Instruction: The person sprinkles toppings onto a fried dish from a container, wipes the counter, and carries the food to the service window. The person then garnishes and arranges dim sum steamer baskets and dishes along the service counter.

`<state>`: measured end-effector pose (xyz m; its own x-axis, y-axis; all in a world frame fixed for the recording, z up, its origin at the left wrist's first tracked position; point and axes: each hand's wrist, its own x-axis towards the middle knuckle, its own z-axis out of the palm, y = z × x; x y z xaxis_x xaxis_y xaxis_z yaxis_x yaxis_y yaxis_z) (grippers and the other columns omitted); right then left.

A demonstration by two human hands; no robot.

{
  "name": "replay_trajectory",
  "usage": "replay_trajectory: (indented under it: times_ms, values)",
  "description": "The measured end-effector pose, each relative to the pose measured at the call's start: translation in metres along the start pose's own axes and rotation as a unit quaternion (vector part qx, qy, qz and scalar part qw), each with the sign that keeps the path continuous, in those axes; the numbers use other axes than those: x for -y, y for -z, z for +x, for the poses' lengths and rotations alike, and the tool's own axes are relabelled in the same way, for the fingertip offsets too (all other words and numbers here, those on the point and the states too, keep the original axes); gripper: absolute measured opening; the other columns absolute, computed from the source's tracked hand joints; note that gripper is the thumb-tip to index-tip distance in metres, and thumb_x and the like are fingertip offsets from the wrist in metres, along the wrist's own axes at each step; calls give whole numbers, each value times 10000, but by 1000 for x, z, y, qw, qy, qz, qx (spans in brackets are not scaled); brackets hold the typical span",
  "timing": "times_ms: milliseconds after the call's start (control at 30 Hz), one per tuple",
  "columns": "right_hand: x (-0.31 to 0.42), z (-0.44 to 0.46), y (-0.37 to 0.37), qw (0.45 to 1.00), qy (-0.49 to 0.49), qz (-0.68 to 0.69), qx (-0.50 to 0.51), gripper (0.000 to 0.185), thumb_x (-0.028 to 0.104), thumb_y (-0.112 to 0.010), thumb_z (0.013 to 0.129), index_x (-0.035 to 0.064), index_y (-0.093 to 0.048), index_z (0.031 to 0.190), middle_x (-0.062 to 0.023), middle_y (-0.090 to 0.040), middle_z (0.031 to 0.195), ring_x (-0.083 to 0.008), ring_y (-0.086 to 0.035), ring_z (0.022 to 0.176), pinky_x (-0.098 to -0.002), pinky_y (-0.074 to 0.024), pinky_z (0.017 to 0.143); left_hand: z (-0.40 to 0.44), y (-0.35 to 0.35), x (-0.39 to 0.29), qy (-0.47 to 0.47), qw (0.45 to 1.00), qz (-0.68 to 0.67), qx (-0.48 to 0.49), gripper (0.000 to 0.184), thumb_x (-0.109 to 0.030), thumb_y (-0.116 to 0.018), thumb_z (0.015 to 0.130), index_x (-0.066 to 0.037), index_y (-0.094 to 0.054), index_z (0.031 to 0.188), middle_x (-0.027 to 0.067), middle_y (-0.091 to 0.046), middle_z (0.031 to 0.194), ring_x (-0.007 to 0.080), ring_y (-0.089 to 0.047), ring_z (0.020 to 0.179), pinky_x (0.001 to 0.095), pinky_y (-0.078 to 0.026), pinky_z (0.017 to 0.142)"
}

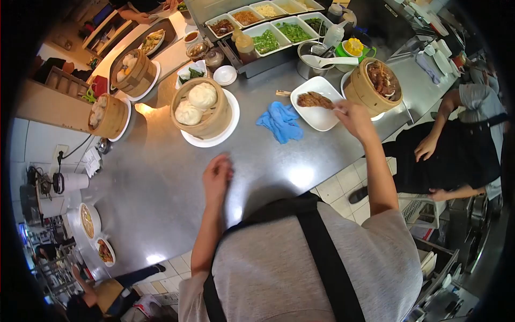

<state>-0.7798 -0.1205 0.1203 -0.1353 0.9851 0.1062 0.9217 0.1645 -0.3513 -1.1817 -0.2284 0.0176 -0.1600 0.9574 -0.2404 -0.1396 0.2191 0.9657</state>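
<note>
My right hand is at the right edge of a square white plate, its fingers pinched together at the end of a piece of brown food. What exactly the fingertips grip is too small to tell. Over the steel counter hangs my left hand, slightly blurred, fingers curled, holding nothing that shows. Beyond it a bamboo steamer with two white buns stands on a round white plate. A crumpled blue cloth lies left of the square plate.
At the right stands a steamer of brown food; two more steamers are at the left. Topping trays line the back, beside a metal pot. A co-worker is at the right. Two food bowls sit front left.
</note>
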Motion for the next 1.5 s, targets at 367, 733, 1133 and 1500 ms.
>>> replay_trajectory:
  times_ms: [367,733,1133,1500]
  values:
    - [-7,57,-59,973,224,-45,17,401,329,-695,758,153,-591,1103,-124,-590,1034,-310,-579,976,-412,-494,797,51,-176,-26,-316,820,477,4,494,-255,-731,730,-88,-592,1174,185,-485,1215,353,-463,1112,455,-385,939]
    - [-8,46,-4,975,176,102,-94,329,257,-659,827,82,-598,1099,-151,-610,1014,-302,-632,855,-407,-512,719,54,-241,-23,56,988,105,99,526,-112,-586,825,-42,-409,1316,207,-583,1054,278,-660,738,339,-560,549]
    - [1,56,-33,874,56,476,-84,147,152,-551,926,80,-596,1046,-15,-560,784,-77,-516,656,-221,-447,611,-31,-158,-62,89,995,-12,43,539,3,-467,828,-69,-416,1360,63,-582,1122,131,-570,968,273,-486,803]
    - [56,51,-18,941,138,309,-22,50,88,-609,840,40,-605,854,-97,-626,766,-288,-596,656,-346,-481,654,-61,-77,11,4,994,58,-88,611,-38,-474,813,-73,-358,1411,89,-623,968,125,-590,763,259,-495,686]
